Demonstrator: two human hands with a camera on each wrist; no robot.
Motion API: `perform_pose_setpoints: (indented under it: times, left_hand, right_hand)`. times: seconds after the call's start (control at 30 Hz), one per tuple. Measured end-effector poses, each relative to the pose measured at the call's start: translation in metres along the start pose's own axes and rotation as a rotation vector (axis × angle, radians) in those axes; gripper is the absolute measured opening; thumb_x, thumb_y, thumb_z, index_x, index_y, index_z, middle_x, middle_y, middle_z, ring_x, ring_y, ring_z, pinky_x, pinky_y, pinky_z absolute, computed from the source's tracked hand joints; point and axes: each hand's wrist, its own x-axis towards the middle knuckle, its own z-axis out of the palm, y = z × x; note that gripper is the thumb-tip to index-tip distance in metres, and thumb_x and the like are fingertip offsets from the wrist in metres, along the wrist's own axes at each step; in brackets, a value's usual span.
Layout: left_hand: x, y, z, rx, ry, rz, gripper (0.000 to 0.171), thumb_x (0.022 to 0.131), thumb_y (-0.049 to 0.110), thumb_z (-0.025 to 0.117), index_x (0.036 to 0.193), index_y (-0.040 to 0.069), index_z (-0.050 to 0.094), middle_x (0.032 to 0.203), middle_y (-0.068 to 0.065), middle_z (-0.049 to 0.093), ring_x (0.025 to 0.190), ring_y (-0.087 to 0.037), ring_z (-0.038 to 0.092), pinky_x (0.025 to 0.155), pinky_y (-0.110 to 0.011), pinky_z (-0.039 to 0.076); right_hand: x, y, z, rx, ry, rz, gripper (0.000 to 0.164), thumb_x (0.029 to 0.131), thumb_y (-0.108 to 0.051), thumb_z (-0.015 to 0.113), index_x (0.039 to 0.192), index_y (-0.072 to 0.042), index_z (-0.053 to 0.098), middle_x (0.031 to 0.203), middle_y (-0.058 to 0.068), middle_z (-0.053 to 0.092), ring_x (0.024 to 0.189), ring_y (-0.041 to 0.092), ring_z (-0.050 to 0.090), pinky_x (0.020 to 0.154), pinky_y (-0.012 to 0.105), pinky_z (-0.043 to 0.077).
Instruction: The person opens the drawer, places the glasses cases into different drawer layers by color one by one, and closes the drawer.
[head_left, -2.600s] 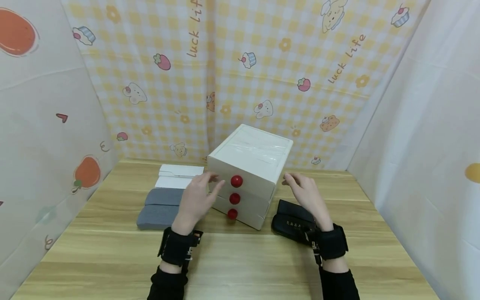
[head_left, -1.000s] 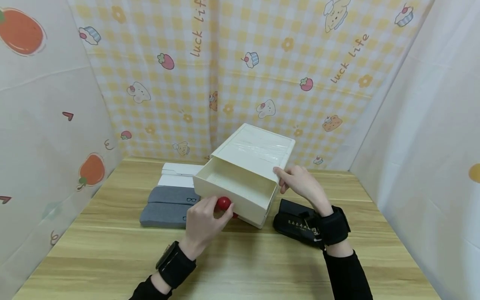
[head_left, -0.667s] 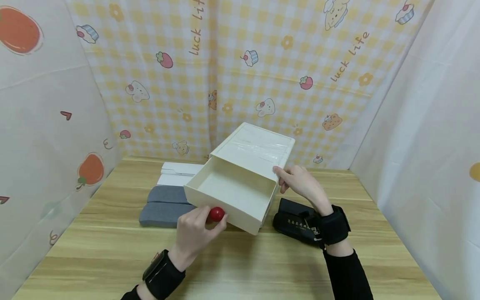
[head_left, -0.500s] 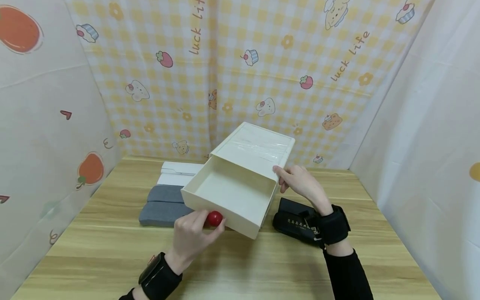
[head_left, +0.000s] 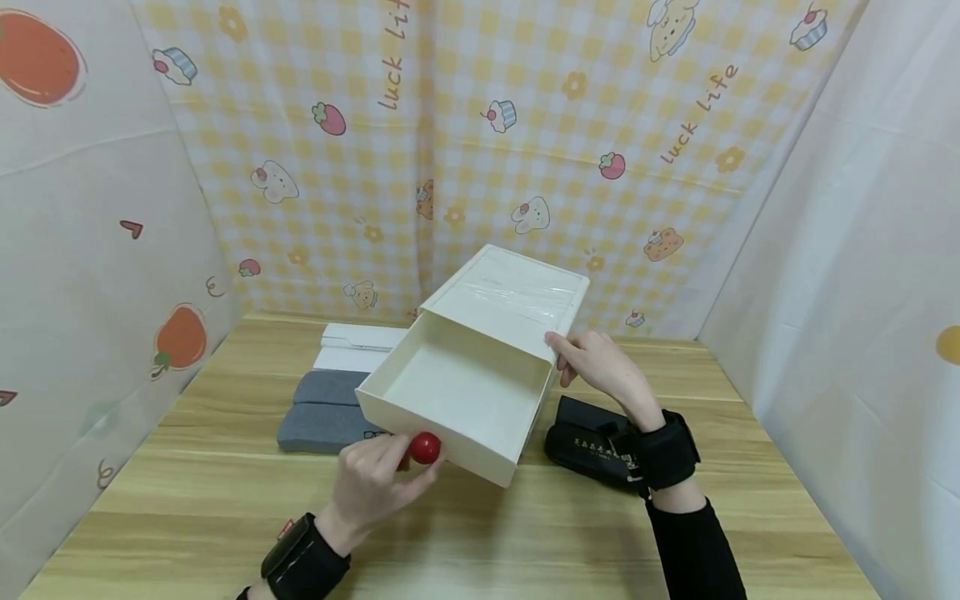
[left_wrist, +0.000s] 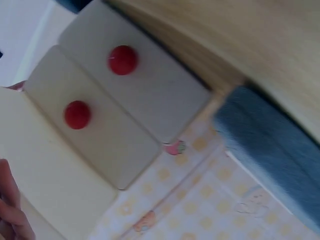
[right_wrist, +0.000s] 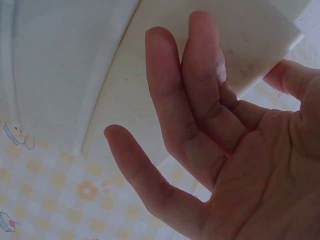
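Pulling the drawer (head_left: pixel 477 458) well calls for a straight line; it juts from the box (head_left: pixel 517 292) toward the near left. The left hand (head_left: pixel 369 483) has its grip clamped on the knob (head_left: pixel 425 448); the right hand (head_left: pixel 603 369), fingers loosely apart, touches the box's near right corner and should press there to keep the box from sliding.
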Motion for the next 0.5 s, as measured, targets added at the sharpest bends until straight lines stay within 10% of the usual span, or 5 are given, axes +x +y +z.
perform_pose_setpoints:
  times: [0.27,0.4,0.5]
  left_hand:
    - [-0.023,-0.025,-0.007,0.032,-0.295,0.221,0.04,0.097,0.036,0.037,0.072,0.015,0.06,0.058,0.008,0.057,0.046,-0.003,0.046,0.042,-0.012,0.033]
    - [-0.034,-0.046,-0.013,0.044,-0.484,0.197,0.023,0.084,0.036,0.061,0.083,0.014,0.063,0.076,0.003,0.064,0.066,-0.01,0.059,0.057,-0.023,0.049]
    - [-0.039,-0.067,-0.018,0.092,-0.604,0.145,0.043,0.067,0.038,0.077,0.096,0.009,0.064,0.092,-0.003,0.064,0.083,-0.017,0.06,0.068,-0.03,0.052]
  right_hand:
    - [0.001,0.0,0.0,0.001,-0.005,-0.002,0.059,0.093,-0.055,0.033,0.079,-0.008,0.065,0.067,0.006,0.066,0.059,0.019,0.048,0.062,0.027,0.03]
    - [0.0,0.0,0.0,0.003,-0.006,-0.003,0.059,0.094,-0.055,0.033,0.081,-0.007,0.065,0.067,0.006,0.066,0.059,0.019,0.048,0.062,0.027,0.03]
    - [0.0,0.0,0.001,0.006,-0.005,-0.005,0.059,0.094,-0.054,0.033,0.082,-0.005,0.065,0.066,0.006,0.066,0.059,0.017,0.048,0.062,0.027,0.03]
